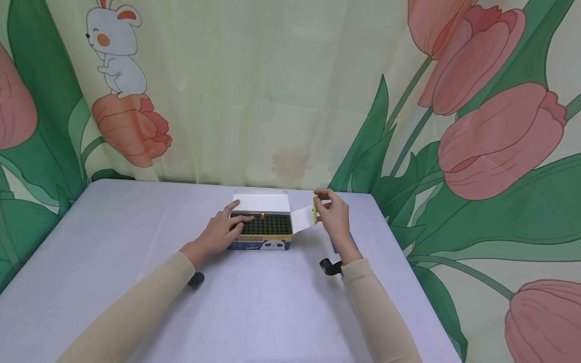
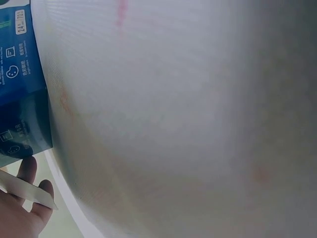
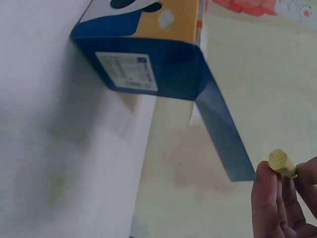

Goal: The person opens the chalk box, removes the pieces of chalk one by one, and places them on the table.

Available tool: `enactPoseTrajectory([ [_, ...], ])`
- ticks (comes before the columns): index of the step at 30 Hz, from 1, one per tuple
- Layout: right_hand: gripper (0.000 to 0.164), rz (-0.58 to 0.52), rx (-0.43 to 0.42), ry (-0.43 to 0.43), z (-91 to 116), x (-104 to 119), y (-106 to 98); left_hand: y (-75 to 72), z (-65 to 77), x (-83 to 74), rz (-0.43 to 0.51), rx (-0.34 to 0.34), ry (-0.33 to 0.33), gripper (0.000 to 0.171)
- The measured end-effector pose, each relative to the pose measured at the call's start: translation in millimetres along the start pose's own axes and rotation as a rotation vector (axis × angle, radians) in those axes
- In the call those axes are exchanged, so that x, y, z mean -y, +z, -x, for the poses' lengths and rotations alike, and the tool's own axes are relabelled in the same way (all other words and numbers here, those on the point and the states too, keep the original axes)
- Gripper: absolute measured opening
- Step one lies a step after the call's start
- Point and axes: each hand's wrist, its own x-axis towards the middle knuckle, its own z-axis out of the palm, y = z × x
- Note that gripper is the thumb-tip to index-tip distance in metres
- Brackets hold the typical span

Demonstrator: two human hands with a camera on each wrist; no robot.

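A box [image 1: 268,244] with a panda on its front stands on the table, its white lid [image 1: 260,201] folded back. Inside is a dark tray [image 1: 272,224] with rows of holes, and one orange stick [image 1: 263,216] pokes up from it. My left hand [image 1: 219,233] lies over the box's left end, one straight finger across the tray and another by the lid; a white flap [image 2: 25,189] crosses its fingers in the left wrist view. Right of the box, my right hand [image 1: 335,214] pinches a yellow chalk stick [image 3: 280,162] upright between thumb and fingertips, above the tabletop.
A side flap [image 1: 304,219] juts out from the box's right end towards my right hand. Partly behind my right wrist lies a blue object [image 1: 353,241]. Black wrist cameras [image 1: 330,266] hang below the forearms. A printed curtain [image 1: 254,101] rises at the table's back edge.
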Motion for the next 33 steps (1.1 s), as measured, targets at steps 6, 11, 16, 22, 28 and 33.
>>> enactPoseTrajectory([
  [6,0.023,0.011,-0.041,0.013,2,-11,-7,-0.9,-0.1,0.7,0.016,0.007,-0.009,0.042],
  [11,0.02,0.035,-0.059,0.021,4,-25,-11,1.7,1.0,2.0,0.009,0.002,-0.005,0.043],
  [16,0.021,0.067,-0.038,0.058,4,-39,-13,2.1,1.8,2.7,0.014,-0.002,-0.006,0.043],
  [22,0.023,0.097,-0.004,0.106,5,-52,-15,2.1,2.0,1.4,0.013,-0.003,-0.008,0.043],
  [28,0.022,0.171,0.051,0.154,7,-68,-15,0.7,2.1,-0.2,0.027,-0.003,-0.011,0.043],
  [33,0.019,0.264,0.082,0.186,8,-82,-13,2.0,0.9,2.4,0.018,-0.006,-0.011,0.043],
])
